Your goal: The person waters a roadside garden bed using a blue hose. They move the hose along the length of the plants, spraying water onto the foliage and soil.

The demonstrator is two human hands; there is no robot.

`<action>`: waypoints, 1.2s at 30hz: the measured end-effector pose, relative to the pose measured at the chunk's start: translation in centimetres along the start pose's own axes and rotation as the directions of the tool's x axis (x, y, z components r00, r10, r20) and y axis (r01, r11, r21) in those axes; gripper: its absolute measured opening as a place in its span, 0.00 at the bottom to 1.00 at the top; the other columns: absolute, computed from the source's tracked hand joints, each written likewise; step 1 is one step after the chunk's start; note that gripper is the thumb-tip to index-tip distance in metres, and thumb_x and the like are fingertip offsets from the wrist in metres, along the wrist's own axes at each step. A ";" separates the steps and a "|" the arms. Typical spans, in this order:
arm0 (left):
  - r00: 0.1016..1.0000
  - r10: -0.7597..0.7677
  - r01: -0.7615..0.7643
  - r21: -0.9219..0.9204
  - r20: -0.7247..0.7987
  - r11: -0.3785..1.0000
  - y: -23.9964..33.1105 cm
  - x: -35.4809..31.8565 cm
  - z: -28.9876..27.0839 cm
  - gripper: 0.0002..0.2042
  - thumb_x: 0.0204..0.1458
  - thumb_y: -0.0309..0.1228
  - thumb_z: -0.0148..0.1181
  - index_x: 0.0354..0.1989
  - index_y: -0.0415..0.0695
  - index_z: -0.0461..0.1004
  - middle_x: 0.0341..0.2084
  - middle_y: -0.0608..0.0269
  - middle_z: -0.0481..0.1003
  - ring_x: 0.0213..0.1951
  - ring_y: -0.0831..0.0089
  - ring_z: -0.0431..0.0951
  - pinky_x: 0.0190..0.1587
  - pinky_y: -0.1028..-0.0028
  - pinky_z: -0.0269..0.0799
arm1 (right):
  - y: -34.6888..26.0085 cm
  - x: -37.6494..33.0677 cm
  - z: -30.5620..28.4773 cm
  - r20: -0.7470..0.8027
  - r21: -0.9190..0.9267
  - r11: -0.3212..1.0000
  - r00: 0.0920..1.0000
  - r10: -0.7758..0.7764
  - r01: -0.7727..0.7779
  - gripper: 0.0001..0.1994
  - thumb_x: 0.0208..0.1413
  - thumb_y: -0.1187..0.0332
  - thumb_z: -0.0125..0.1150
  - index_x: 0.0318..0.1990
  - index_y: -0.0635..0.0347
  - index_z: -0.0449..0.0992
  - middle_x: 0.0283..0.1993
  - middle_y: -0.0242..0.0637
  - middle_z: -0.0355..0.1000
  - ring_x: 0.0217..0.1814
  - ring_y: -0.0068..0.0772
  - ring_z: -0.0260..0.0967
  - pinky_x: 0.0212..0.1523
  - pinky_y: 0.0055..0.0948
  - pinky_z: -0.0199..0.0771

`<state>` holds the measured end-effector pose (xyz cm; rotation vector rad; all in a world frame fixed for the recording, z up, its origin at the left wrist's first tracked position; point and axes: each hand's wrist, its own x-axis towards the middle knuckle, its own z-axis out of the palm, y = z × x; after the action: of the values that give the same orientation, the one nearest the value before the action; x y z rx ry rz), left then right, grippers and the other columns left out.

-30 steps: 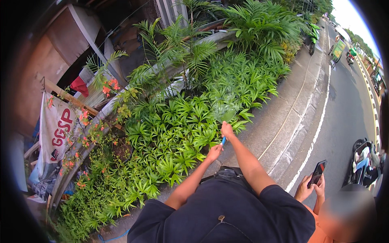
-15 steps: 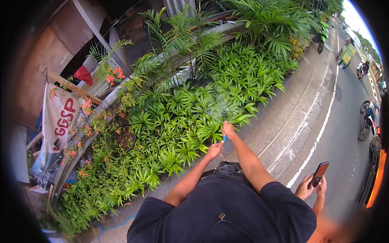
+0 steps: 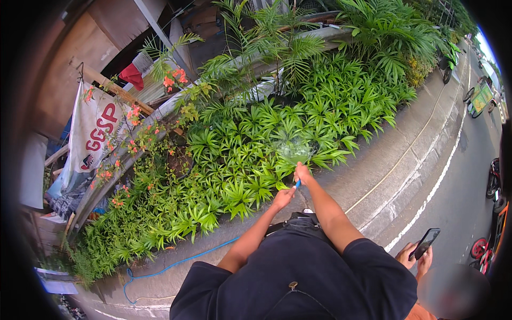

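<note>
My left hand (image 3: 284, 198) is closed around a blue hose (image 3: 297, 183), a short stretch of which shows between my two hands. Just ahead of it, my right hand (image 3: 302, 173) grips the hose's front end, with the tip hidden by the fingers. Water spray (image 3: 293, 151) fans out from there over the bed of green leafy plants (image 3: 229, 160). Both arms reach forward from my dark shirt.
More blue hose (image 3: 181, 262) lies along the pavement (image 3: 373, 165) at left. A rail (image 3: 133, 138), a hanging banner (image 3: 101, 128) and orange flowers (image 3: 176, 79) border the bed. At right, another person's hands hold a phone (image 3: 426, 242); vehicles, including a green-yellow cart (image 3: 480, 100), are on the road.
My view has turned, so the plants and road appear shifted rightward and more blue hose shows at left. Both hands keep their grip while water still sprays. The cart appears lower on the road.
</note>
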<state>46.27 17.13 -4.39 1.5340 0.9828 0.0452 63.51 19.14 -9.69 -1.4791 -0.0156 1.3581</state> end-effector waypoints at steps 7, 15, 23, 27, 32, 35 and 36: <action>0.998 -0.031 0.030 -0.017 -0.048 0.999 -0.6 -1.0 -0.6 0.29 0.52 0.58 0.45 0.18 0.42 0.71 0.09 0.70 0.63 0.14 0.78 0.61 0.19 0.75 0.56 | 0.7 -0.5 1.8 0.025 0.012 0.999 0.999 0.037 -0.038 0.20 0.62 0.54 0.34 0.19 0.52 0.53 0.11 0.27 0.46 0.08 0.22 0.41 0.08 0.26 0.45; 0.998 -0.008 0.011 0.041 -0.069 0.999 -0.4 -0.3 0.3 0.28 0.53 0.56 0.44 0.19 0.41 0.71 0.10 0.69 0.63 0.16 0.77 0.62 0.22 0.74 0.58 | -0.4 -1.5 1.1 -0.043 -0.049 0.995 0.995 -0.089 0.087 0.20 0.59 0.56 0.37 0.15 0.52 0.53 0.10 0.27 0.48 0.08 0.23 0.43 0.08 0.27 0.47; 0.997 0.062 -0.062 0.008 -0.034 0.998 0.6 0.6 2.0 0.27 0.54 0.55 0.43 0.22 0.41 0.71 0.11 0.69 0.63 0.17 0.78 0.62 0.22 0.76 0.57 | -1.8 -1.7 -0.8 -0.153 -0.175 0.933 0.928 -0.341 0.314 0.24 0.56 0.56 0.35 0.14 0.65 0.62 0.10 0.39 0.59 0.08 0.35 0.57 0.13 0.35 0.63; 1.000 0.027 -0.027 -0.029 0.002 0.999 0.4 0.8 2.7 0.26 0.54 0.54 0.43 0.22 0.41 0.71 0.12 0.67 0.64 0.18 0.77 0.64 0.24 0.75 0.59 | -2.1 -2.8 -0.6 -0.178 -0.314 0.892 0.903 -0.391 0.325 0.24 0.55 0.56 0.36 0.16 0.68 0.64 0.11 0.40 0.61 0.10 0.38 0.60 0.15 0.36 0.65; 0.999 0.043 -0.042 -0.034 0.033 0.999 0.6 0.9 3.5 0.27 0.54 0.55 0.43 0.21 0.41 0.71 0.12 0.67 0.64 0.18 0.77 0.64 0.24 0.75 0.59 | -1.9 -2.4 -2.2 -0.203 -0.373 0.866 0.881 -0.427 0.334 0.25 0.54 0.55 0.36 0.18 0.70 0.67 0.14 0.44 0.64 0.12 0.41 0.64 0.17 0.38 0.67; 0.997 0.072 -0.072 -0.037 0.008 0.997 -0.1 1.0 4.1 0.27 0.54 0.55 0.43 0.22 0.41 0.71 0.12 0.68 0.63 0.18 0.78 0.63 0.23 0.75 0.58 | -1.8 -3.5 -2.3 -0.200 -0.377 0.860 0.877 -0.437 0.343 0.25 0.55 0.56 0.36 0.18 0.70 0.67 0.13 0.44 0.64 0.12 0.41 0.64 0.17 0.37 0.66; 0.997 0.083 -0.083 -0.038 0.000 0.996 -0.6 1.0 4.3 0.27 0.55 0.55 0.43 0.22 0.41 0.71 0.11 0.69 0.63 0.17 0.79 0.62 0.22 0.76 0.57 | -1.9 -4.2 -2.0 -0.193 -0.372 0.862 0.880 -0.435 0.344 0.25 0.55 0.56 0.37 0.18 0.71 0.67 0.13 0.44 0.64 0.12 0.40 0.64 0.17 0.37 0.66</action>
<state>48.91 14.23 -6.40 1.5395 0.9118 0.1204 64.67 16.04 -5.91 -1.8147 -0.3687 0.8360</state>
